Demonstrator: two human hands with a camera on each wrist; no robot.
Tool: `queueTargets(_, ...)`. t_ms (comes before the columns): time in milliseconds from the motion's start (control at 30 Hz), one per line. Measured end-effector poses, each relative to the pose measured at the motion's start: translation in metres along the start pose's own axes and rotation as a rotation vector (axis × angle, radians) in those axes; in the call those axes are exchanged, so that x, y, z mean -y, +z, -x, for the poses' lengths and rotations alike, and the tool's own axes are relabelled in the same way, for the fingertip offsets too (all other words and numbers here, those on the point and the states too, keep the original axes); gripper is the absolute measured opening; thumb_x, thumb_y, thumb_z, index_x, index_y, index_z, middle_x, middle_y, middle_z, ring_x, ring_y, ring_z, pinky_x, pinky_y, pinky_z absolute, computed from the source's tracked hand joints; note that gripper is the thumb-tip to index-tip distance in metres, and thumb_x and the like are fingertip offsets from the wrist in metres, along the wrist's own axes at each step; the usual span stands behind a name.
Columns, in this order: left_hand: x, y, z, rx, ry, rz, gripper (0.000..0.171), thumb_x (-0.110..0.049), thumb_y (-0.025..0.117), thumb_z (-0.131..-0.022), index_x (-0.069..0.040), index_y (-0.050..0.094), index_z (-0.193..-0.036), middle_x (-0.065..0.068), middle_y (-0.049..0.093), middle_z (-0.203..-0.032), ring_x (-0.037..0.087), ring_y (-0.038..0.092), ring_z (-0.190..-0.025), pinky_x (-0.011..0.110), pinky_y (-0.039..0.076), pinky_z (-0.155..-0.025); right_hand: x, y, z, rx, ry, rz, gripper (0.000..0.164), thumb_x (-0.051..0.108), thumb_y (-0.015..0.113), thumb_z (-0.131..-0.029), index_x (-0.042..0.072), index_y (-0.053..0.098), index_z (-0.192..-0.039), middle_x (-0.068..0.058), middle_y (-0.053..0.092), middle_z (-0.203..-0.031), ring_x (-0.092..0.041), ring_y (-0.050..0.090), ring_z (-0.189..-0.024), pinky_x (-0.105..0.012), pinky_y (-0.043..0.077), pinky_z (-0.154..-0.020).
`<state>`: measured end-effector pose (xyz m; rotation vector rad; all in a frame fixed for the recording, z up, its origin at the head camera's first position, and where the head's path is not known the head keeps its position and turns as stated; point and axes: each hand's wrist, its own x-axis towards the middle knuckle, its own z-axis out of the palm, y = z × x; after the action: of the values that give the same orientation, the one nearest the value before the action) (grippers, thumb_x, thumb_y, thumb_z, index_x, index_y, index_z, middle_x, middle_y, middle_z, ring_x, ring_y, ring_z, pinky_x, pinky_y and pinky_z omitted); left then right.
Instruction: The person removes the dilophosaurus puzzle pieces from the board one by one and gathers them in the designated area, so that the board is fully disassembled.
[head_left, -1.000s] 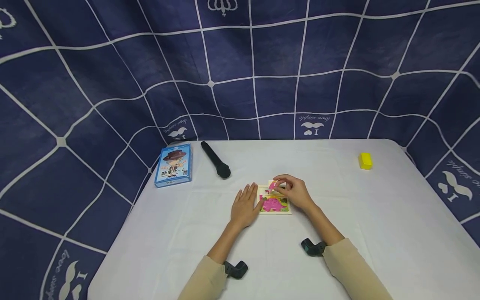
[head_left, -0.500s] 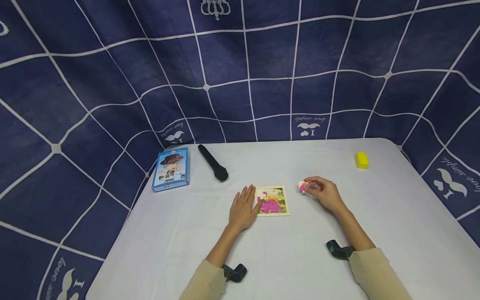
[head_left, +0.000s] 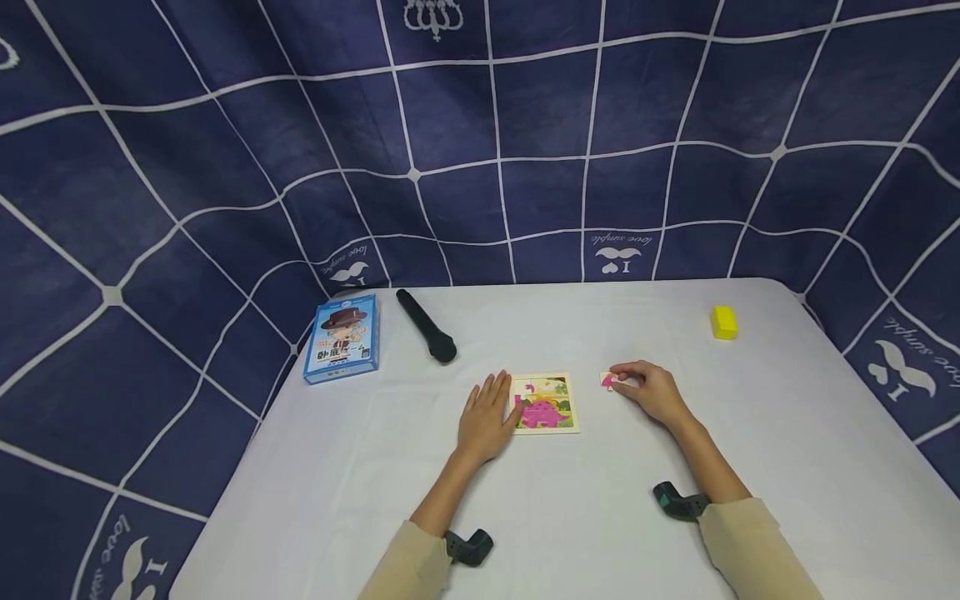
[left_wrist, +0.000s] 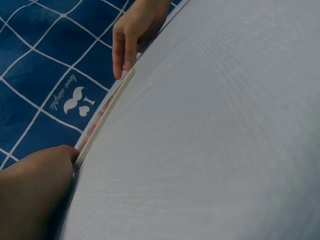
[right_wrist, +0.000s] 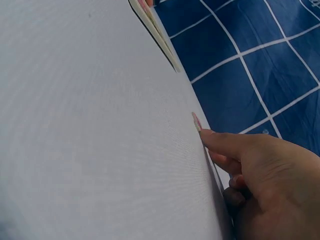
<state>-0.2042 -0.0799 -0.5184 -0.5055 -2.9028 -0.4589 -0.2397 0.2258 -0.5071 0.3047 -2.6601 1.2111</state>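
A small square jigsaw puzzle (head_left: 545, 413) with a pink dinosaur picture lies in its pale frame near the table's middle. My left hand (head_left: 483, 421) rests flat beside it, fingers straight, with the thumb over the frame's left side. To the right of the puzzle, my right hand (head_left: 651, 392) pinches a puzzle piece (head_left: 607, 381) with pink on it between thumb and fingers, at or just above the cloth. In the right wrist view the puzzle piece (right_wrist: 196, 121) sticks out past the thumb tip. The left wrist view shows the puzzle frame (left_wrist: 106, 117) edge-on.
A blue card game box (head_left: 342, 338) lies at the back left, with a black microphone (head_left: 427, 326) to its right. A yellow block (head_left: 723, 322) stands at the back right. Behind the white-covered table (head_left: 570, 517) hangs a dark blue checked curtain (head_left: 540, 192).
My right hand has moved from above the puzzle out to the right with the piece, then lowered slightly toward the table. The left hand has stayed beside the puzzle.
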Motion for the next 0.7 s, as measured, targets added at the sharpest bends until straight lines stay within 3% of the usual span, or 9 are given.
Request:
queueTargets(133, 0.001, 0.0, 0.0, 0.003, -0.005, 0.002, 0.063, -0.048, 0.031, -0.097, -0.008, 0.028, -0.145, 0.004, 0.024, -0.151, 0.021, 0.017, -0.138, 0.039, 0.01, -0.112, 0.0, 0.001, 0.0, -0.004, -0.017, 0.014, 0.026, 0.008, 0.073, -0.078, 0.003, 0.069, -0.103, -0.005, 0.063, -0.082, -0.019, 0.044, -0.07, -0.025, 0.031, -0.056)
queueTargets(367, 0.0, -0.004, 0.0, 0.028, -0.022, 0.062, 0.062, -0.046, 0.032, -0.097, -0.008, 0.028, -0.145, 0.004, 0.025, -0.15, 0.023, 0.017, -0.138, 0.039, 0.009, -0.112, 0.014, 0.011, -0.001, -0.038, -0.104, -0.016, 0.026, 0.008, 0.075, -0.077, 0.005, 0.07, -0.102, -0.002, 0.063, -0.081, -0.016, 0.045, -0.066, -0.024, 0.035, -0.054)
queueTargets(567, -0.005, -0.007, -0.004, 0.023, -0.049, 0.175, 0.063, -0.044, 0.038, -0.096, -0.004, 0.029, -0.144, 0.008, 0.028, -0.149, 0.026, 0.019, -0.138, 0.044, 0.009, -0.111, 0.041, 0.036, -0.003, 0.047, -0.137, -0.059, 0.025, 0.015, 0.074, -0.078, 0.012, 0.07, -0.103, 0.004, 0.062, -0.082, -0.014, 0.045, -0.066, -0.025, 0.038, -0.055)
queueTargets(700, -0.012, -0.005, -0.007, 0.007, -0.061, 0.187, 0.064, -0.044, 0.042, -0.095, -0.003, 0.031, -0.143, 0.008, 0.031, -0.147, 0.026, 0.021, -0.137, 0.045, 0.011, -0.111, 0.052, 0.052, -0.008, 0.086, -0.156, -0.094, 0.024, 0.017, 0.074, -0.079, 0.012, 0.07, -0.101, 0.006, 0.061, -0.081, -0.015, 0.049, -0.075, -0.031, 0.042, -0.067)
